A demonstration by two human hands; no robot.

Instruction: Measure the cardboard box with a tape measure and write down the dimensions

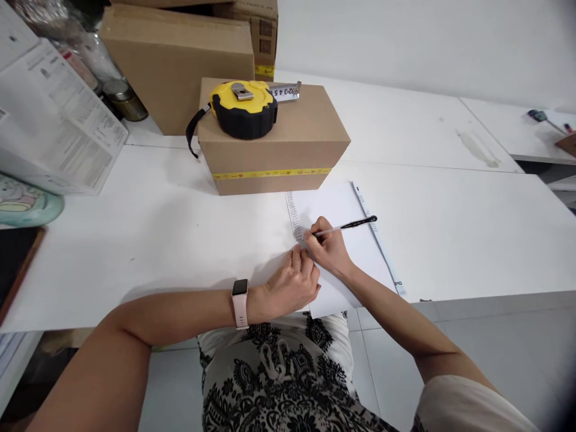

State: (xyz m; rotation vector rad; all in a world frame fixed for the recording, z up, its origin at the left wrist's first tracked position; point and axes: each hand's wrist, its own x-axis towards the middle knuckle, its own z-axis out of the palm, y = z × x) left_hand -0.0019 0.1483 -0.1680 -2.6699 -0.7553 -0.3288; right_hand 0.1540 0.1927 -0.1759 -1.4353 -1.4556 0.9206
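My right hand (327,243) grips a pen (355,224), its tip down at the left part of a white sheet of paper (360,258). Small handwriting runs down the sheet's left edge. Curled beside it, my left hand (294,279) rests on the near left edge of the paper; whether anything is under its fingers is hidden. A watch with a pink strap (240,303) is on my left wrist. Just beyond the paper is a cardboard box (270,159) with yellow tape, and on top of it lies a yellow and black tape measure (245,111) with a short length of blade out.
Larger cardboard boxes (180,66) stand behind at the back left. At the left are a white printed carton (67,120), a glass jar (125,99) and a dark flat object (18,264). The white table's (472,240) front edge runs close to my body.
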